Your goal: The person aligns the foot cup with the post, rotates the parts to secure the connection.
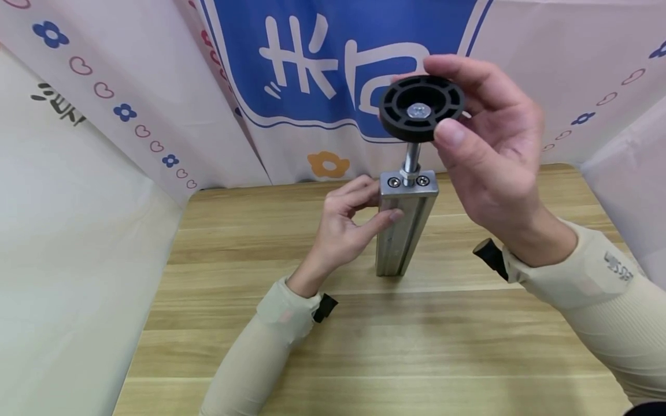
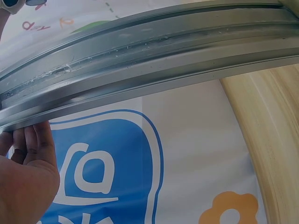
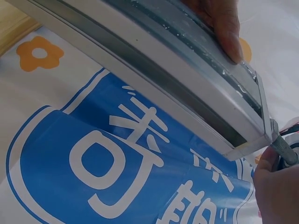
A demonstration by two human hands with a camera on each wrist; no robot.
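- nearest to head camera, pinching the rim of black ribbed levelling foot (image 1: pixel 400 104) with right hand (image 1: pixel 499 150), with thumb at near edge and forefinger at far side.
- placed under the foot: joined by threaded rod (image 1: pixel 413 155), with hex nut (image 1: pixel 410 174), to end plate (image 1: pixel 408 190), between two screws (image 1: pixel 393 182).
- gripping silver metal profile (image 1: pixel 398 245) near its top end with left hand (image 1: pixel 340 228), with thumb on near face and fingers reaching behind.
- holding this profile almost upright over wooden table (image 1: pixel 229 277); cannot tell if touching the wood with its lower end.
- seeing behind the table blue sign (image 1: pixel 359 20) with white characters, and orange flower (image 1: pixel 340 167) printed below.
- wearing beige sleeves (image 1: pixel 250 358) on both arms, with small black device (image 1: pixel 325 308) at left wrist.
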